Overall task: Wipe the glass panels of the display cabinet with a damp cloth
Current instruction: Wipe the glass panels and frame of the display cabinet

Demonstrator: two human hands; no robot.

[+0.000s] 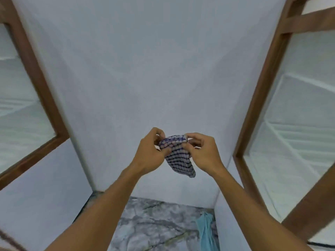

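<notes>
1. Holding the checked cloth (178,160) between both hands, we have it just below the middle of the frame, in front of the white wall (145,69) and touching neither pane
2. Our left hand (151,151) is curled, thumb and fingers pinching the cloth's upper left edge. Our right hand (201,153) pinches its upper right corner, and the rest hangs as a loose tail between the wrists
3. The left glass panel (16,105) sits at the left edge of the frame and the right glass panel (299,115) at the right edge, each bordered by a brown wooden frame (257,98). Both are well apart from the cloth, so we judge that we are only bunching or folding it and no wiping is under way
4. Our grip is an edge pinch only. If one hand lets go to reach for a pane, the tail could slip free and drop to the marbled floor (154,223) at the bottom of the frame, picking up grit that would scratch or smear the glass
5. A loosely bunched cloth would likely streak, and a trailing tail could drag across the wood and wet it
6. We cannot tell how damp the cloth is: too wet and it drips, too dry and it smears
7. Some blue fabric (206,230) lies at the lower right, near our feet, and we could snag or tread on it when stepping towards the right panel
</notes>
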